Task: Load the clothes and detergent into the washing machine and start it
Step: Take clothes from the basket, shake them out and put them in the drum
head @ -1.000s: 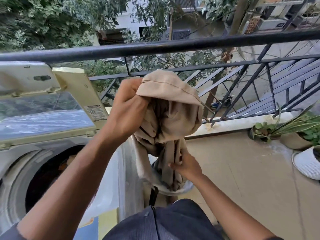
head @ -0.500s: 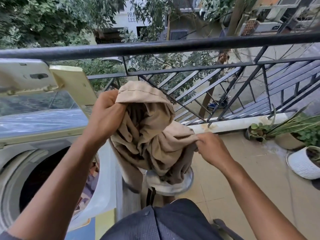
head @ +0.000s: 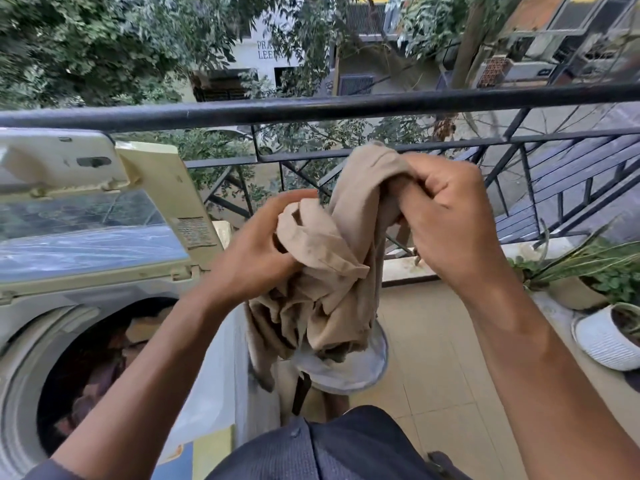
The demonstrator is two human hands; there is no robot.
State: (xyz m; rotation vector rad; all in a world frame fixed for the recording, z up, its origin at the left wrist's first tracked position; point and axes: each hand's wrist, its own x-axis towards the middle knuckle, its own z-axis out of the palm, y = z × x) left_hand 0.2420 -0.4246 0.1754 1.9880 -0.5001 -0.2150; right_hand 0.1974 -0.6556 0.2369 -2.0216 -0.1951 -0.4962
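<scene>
Balcony setup, head view.

Beige garment held up in mid-air, bunched, between both hands, just right of washing machine and above a pale round basket. Lower folds hang down into or onto basket rim; cannot tell which.

Left hand: fingers curled into cloth at left side of bundle, gripping. Right hand: fist closed round a twisted upper part of same garment, thumb over fabric, gripping. Right hand sits higher than left.

Machine status: top-loader, lid up and folded back toward railing. Drum opening exposed, w/ dark and brownish clothes already inside. Drum looks partly filled, not packed.

Progress est.: loading step underway, roughly early-to-mid. Some clothes in; this garment not yet in. More items in basket? Hidden by hanging cloth, cannot tell.

Left to do, judged from scene: swing garment left over drum and drop; clear any remaining laundry; add detergent (no detergent container seen in frame); shut lid; start cycle. Control panel not identifiable here.

Risk note: garment twisted and wadded, prob. better shaken loose before drop so it washes evenly. Trailing end near basket may snag on rim when lifted across.

Other: potted plants at right on floor, well apart from work area.
</scene>
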